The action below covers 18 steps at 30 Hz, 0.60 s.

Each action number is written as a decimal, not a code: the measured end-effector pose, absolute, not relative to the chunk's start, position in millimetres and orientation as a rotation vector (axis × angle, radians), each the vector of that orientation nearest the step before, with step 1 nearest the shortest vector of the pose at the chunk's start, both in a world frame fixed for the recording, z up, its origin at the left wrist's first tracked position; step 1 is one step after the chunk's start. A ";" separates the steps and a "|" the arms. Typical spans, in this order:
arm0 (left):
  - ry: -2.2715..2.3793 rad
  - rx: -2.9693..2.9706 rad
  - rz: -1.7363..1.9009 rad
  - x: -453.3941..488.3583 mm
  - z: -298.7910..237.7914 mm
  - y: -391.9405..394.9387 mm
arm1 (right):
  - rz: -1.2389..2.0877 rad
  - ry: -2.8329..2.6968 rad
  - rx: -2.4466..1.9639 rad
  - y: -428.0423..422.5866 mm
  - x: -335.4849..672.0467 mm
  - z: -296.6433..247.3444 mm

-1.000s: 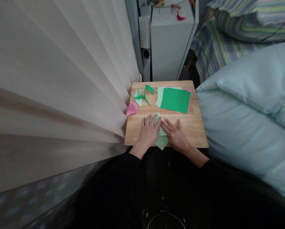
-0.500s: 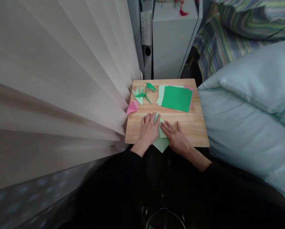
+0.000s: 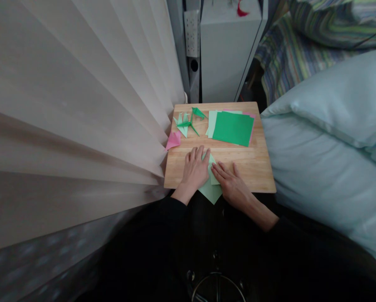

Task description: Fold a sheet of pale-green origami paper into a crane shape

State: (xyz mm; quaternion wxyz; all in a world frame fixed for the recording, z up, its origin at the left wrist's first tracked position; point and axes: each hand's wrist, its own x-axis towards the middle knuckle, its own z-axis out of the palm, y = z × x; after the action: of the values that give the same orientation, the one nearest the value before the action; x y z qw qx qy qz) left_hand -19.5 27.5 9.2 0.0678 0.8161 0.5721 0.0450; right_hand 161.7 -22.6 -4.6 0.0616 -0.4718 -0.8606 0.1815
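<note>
A light green sheet of origami paper (image 3: 211, 193) lies partly folded at the front edge of the wooden board (image 3: 257, 172), one corner hanging past the edge. My left hand (image 3: 195, 167) lies flat over the paper's left side, fingers stretched forward, covering part of it. From the right, my right hand (image 3: 233, 182) presses its fingertips on the folded flap, with the fingers extended and the thumb apart. Neither hand grips anything.
Folded green origami pieces (image 3: 184, 124) and a pink one (image 3: 174, 140) sit at the board's left. A stack of green and pink paper (image 3: 233, 129) lies at the back right. A curtain (image 3: 112, 105) borders the left, pale bedding (image 3: 326, 147) the right, a white cabinet (image 3: 228, 58) the back.
The light green paper's near corner hangs slightly lower, and a bit more of its left side shows. My left hand has shifted slightly; my right fingertips stay on the flap.
</note>
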 end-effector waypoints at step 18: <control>1.608 2.505 0.128 -13.6 16.8 21.3 | 0.514 -2.573 -1.409 -2.9 172.5 -14.5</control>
State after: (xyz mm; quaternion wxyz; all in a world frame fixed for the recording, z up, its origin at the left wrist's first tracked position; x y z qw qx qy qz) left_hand -13.6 21.3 16.8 0.0809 0.8381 0.5378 0.0427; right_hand 172.5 -2.9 -14.5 0.0815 -0.4714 -0.8611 0.1722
